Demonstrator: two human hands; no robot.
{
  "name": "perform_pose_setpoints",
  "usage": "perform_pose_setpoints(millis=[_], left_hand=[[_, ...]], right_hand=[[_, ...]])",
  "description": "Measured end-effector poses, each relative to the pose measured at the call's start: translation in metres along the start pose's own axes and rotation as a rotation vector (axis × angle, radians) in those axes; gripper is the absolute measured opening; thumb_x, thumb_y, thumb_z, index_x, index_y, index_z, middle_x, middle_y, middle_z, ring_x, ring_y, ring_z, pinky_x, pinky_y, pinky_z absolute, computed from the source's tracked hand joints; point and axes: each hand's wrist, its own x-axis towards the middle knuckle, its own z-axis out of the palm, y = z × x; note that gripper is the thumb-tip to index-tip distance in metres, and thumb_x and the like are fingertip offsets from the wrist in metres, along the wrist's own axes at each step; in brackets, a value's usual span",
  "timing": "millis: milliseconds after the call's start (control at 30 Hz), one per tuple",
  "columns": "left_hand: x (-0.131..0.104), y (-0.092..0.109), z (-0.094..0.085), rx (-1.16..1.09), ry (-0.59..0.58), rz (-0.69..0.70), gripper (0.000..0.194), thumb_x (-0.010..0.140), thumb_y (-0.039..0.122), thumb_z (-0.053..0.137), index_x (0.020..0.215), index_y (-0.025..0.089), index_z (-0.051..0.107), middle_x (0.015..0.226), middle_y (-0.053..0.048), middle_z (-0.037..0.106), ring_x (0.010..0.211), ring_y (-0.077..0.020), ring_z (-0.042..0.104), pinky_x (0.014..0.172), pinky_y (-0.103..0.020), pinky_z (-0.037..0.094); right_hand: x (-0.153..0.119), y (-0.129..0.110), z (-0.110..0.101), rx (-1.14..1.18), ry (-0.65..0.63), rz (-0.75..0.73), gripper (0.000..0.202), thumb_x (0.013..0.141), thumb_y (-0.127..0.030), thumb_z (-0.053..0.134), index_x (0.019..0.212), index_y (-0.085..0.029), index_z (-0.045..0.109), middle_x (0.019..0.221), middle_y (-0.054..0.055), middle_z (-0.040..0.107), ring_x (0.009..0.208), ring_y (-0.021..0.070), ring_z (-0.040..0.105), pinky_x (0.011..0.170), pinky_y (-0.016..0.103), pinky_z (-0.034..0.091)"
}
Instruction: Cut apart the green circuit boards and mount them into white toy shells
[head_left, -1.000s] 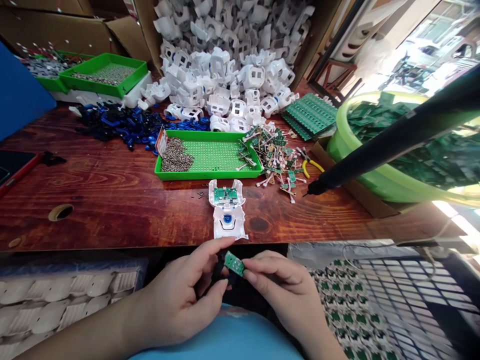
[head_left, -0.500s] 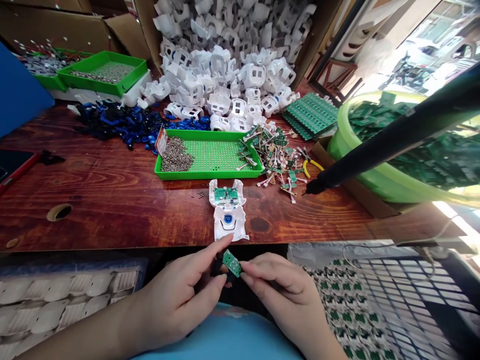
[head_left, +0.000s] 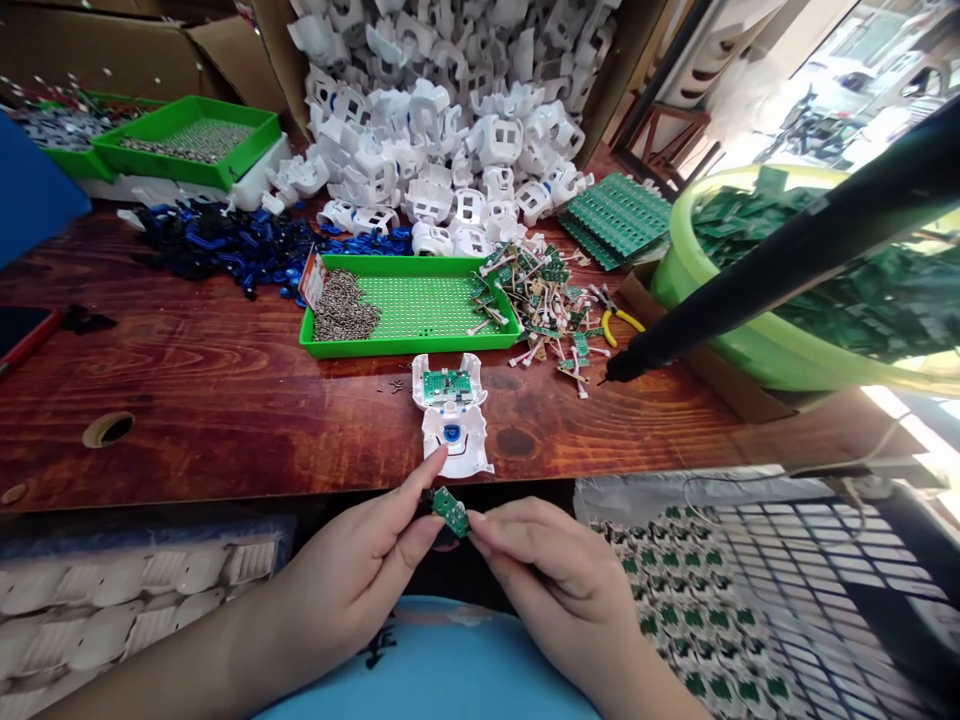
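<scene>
A small green circuit board (head_left: 450, 512) is held between my two hands, in front of the table's near edge. My left hand (head_left: 367, 560) holds a dark part at the board's left side, its index finger stretched toward the white shell. The thumb and fingertips of my right hand (head_left: 555, 560) pinch the board's lower right end. Just beyond them an opened white shell lies on the table, its near half (head_left: 457, 455) showing a blue round piece and its far half holding another green board (head_left: 448, 386).
A green tray (head_left: 420, 300) holds screws and wired boards. Behind it are blue-black parts (head_left: 225, 240) and piled white shells (head_left: 427, 130). Yellow-handled pliers (head_left: 621, 325) and a black rod-shaped tool (head_left: 675, 335) are at right, near a tub (head_left: 750, 330) of boards.
Both hands and the small board have moved slightly up and left in view. The board is still held between them, and the whole scene has shifted a little left.
</scene>
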Motion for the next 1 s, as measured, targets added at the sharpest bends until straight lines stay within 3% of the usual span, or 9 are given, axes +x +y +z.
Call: perform_pose_setpoints(millis=[133, 267, 333, 667, 1000], left_hand=[[0.001, 0.000, 0.001, 0.030, 0.022, 0.009, 0.056, 0.091, 0.024, 0.036, 0.141, 0.032, 0.012, 0.126, 0.003, 0.054, 0.126, -0.0157, 0.038, 0.097, -0.022, 0.039], [0.002, 0.000, 0.003, -0.012, 0.046, -0.034, 0.052, 0.092, 0.025, 0.036, 0.140, 0.032, 0.017, 0.143, 0.006, 0.032, 0.129, -0.0141, 0.031, 0.104, -0.022, 0.030], [0.002, 0.000, 0.004, -0.046, 0.049, -0.073, 0.050, 0.092, 0.026, 0.036, 0.139, 0.032, 0.021, 0.144, 0.007, 0.029, 0.129, -0.0145, 0.031, 0.103, -0.021, 0.032], [0.004, 0.009, 0.006, -0.305, 0.094, -0.127, 0.043, 0.091, 0.030, 0.039, 0.133, 0.025, 0.037, 0.138, 0.003, 0.041, 0.105, -0.0135, 0.058, 0.088, -0.018, 0.047], [0.001, 0.014, 0.010, -0.378, 0.128, -0.140, 0.039, 0.090, 0.027, 0.042, 0.128, 0.030, 0.043, 0.113, 0.007, 0.063, 0.099, -0.0094, 0.060, 0.086, -0.013, 0.047]], right_hand=[[0.001, -0.002, 0.002, -0.043, 0.021, -0.018, 0.029, 0.077, -0.002, 0.054, 0.096, -0.019, 0.067, 0.080, 0.007, 0.067, 0.073, 0.0125, 0.064, 0.065, 0.020, 0.055], [0.002, 0.000, 0.004, -0.020, 0.057, -0.018, 0.027, 0.077, -0.003, 0.054, 0.094, -0.019, 0.067, 0.079, 0.007, 0.067, 0.072, 0.0124, 0.064, 0.064, 0.020, 0.055], [0.003, 0.000, 0.004, 0.002, 0.069, -0.013, 0.026, 0.077, -0.002, 0.055, 0.093, -0.018, 0.068, 0.079, 0.007, 0.067, 0.072, 0.0123, 0.064, 0.063, 0.019, 0.055], [0.002, 0.001, 0.006, 0.079, 0.085, 0.019, 0.028, 0.077, -0.002, 0.056, 0.095, -0.019, 0.068, 0.079, 0.005, 0.067, 0.071, 0.0111, 0.064, 0.063, 0.018, 0.054], [0.000, 0.000, 0.008, 0.089, 0.094, -0.002, 0.028, 0.075, 0.000, 0.056, 0.095, -0.017, 0.067, 0.077, 0.006, 0.068, 0.070, 0.0116, 0.063, 0.063, 0.019, 0.054]])
